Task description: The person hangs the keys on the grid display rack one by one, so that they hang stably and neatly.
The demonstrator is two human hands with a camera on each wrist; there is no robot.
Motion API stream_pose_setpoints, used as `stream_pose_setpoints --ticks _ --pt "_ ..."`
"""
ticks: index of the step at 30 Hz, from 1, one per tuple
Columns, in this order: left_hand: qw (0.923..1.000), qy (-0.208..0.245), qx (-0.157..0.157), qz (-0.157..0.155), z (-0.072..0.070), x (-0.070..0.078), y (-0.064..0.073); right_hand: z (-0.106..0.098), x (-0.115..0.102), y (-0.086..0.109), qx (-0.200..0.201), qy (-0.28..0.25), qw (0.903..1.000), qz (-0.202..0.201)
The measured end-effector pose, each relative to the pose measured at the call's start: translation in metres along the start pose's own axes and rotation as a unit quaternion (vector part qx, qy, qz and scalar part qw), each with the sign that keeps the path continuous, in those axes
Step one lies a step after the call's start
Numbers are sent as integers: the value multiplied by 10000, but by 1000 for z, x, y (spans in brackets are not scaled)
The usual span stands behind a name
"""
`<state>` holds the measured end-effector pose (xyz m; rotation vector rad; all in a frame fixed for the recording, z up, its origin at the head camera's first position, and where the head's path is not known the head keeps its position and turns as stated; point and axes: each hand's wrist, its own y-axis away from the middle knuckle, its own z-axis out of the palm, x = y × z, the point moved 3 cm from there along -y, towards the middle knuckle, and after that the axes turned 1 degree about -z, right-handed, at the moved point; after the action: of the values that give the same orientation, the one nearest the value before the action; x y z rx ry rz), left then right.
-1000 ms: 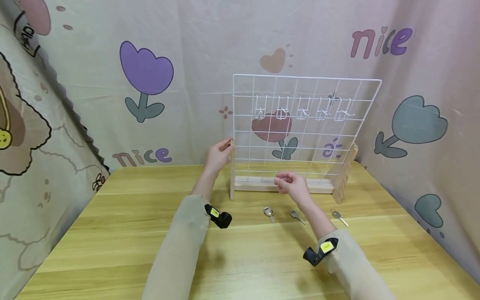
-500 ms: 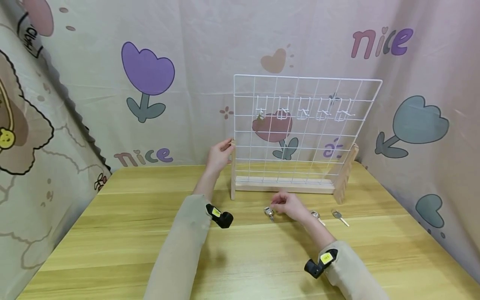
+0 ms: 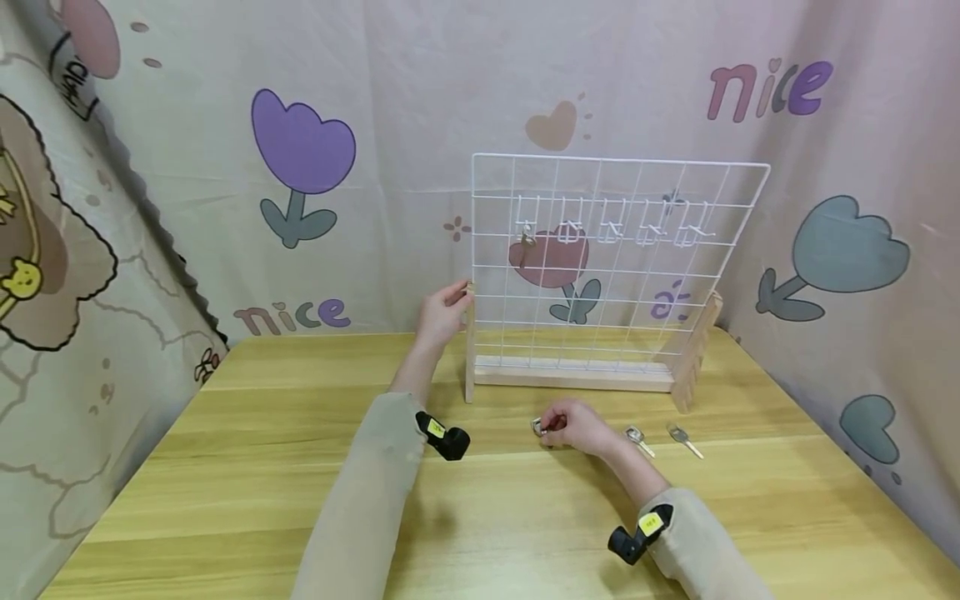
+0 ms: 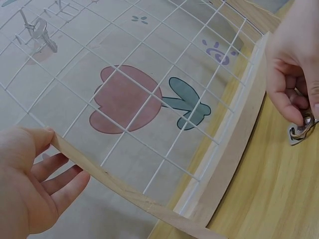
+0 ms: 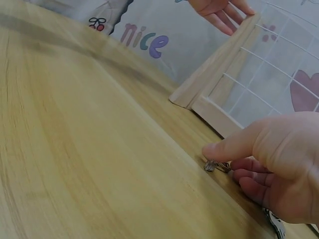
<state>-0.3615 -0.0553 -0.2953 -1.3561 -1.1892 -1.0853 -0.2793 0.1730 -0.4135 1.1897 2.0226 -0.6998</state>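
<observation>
My left hand (image 3: pixel 442 315) grips the left wooden post (image 3: pixel 470 354) of a rack, thumb at the post's top edge and fingers behind it. The rack carries a white wire grid (image 3: pixel 600 271) with several white hooks (image 3: pixel 611 232) in a row. A key (image 4: pixel 47 40) hangs from the leftmost hook. On the tabletop in front of the rack, my right hand (image 3: pixel 579 427) pinches a key (image 3: pixel 536 426) by its ring end. Fingers cover most of this key; its metal head (image 5: pixel 211 166) shows at the thumb tip in the right wrist view.
To the right lie two more keys, one key (image 3: pixel 637 440) beside the right wrist and another key (image 3: pixel 685 442) farther right. The wood-grain table (image 3: pixel 225 467) extends to a printed curtain (image 3: pixel 405 100) behind the rack.
My right hand has come down from in front of the rack's base to the leftmost key on the table and taken hold of it. The left hand stays on the post.
</observation>
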Motion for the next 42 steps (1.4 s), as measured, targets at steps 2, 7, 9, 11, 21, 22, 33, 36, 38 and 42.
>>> stream_pose_setpoints --ticks 2,7,9,11,21,22,33,36,38,42 --pt "10000 4 18 6 0 1 0 0 -1 0 1 143 9999 -65" --pt "10000 11 4 21 2 2 1 0 -2 2 87 401 9991 -45" --pt "10000 -13 4 18 2 1 1 0 -2 2 95 418 9991 -2" --pt "10000 -34 30 12 1 0 1 1 -2 2 66 454 9989 -40" --pt "9999 -5 88 75 0 -2 2 -2 -3 2 251 915 9940 -536" --pt "9999 7 82 73 0 -3 2 -3 -3 1 336 870 9943 -507" --pt "9999 -4 50 151 1 -3 2 -23 -25 -9 1084 -508 9918 -455" --pt "9998 -38 58 177 1 -3 2 -34 -37 -12 1176 -682 9900 -381" --pt "9998 -25 42 198 1 -3 3 -44 -45 -14 1278 -746 9882 -392" --pt "9998 22 40 200 1 -3 3 -66 -60 -19 1637 -1012 9800 -511"
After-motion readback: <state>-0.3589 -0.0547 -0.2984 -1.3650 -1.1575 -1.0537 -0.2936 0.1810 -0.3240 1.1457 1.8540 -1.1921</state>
